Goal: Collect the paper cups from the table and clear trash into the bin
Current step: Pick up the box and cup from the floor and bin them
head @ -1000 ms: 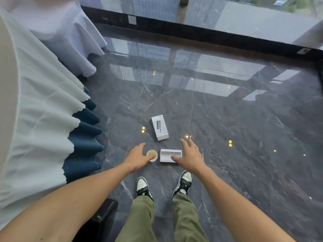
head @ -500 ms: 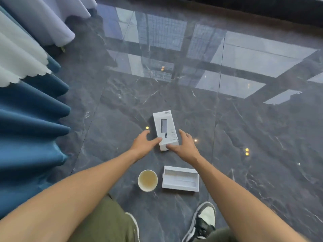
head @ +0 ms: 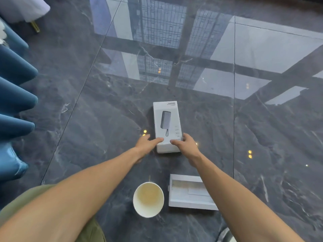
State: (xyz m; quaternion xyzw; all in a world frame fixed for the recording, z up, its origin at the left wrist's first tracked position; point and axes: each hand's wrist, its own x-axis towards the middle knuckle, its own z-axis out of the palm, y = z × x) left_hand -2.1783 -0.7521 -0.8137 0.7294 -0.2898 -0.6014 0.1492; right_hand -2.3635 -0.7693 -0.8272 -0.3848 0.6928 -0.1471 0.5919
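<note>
Floor (head: 104, 110): dark glossy marble tiles.
Paper cup (head: 148, 199): nearest, upright on floor, mouth up.
Open tray (head: 188, 194): just right of cup.
White box (head: 167, 124): farther out, flat.
Left hand (head: 148, 144): thumb on box's near left corner.
Right hand (head: 186, 144): gripping box's near right corner.

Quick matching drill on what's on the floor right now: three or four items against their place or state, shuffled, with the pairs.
Items:
1. printed white box
2. paper cup
3. open tray
4. blue drape

States:
A. left edge of view
B. partly under the right forearm
C. upright, nearest the person
D. between both hands, left hand and right hand

Pairs: 1-D, 2-C, 3-B, 4-A
</note>
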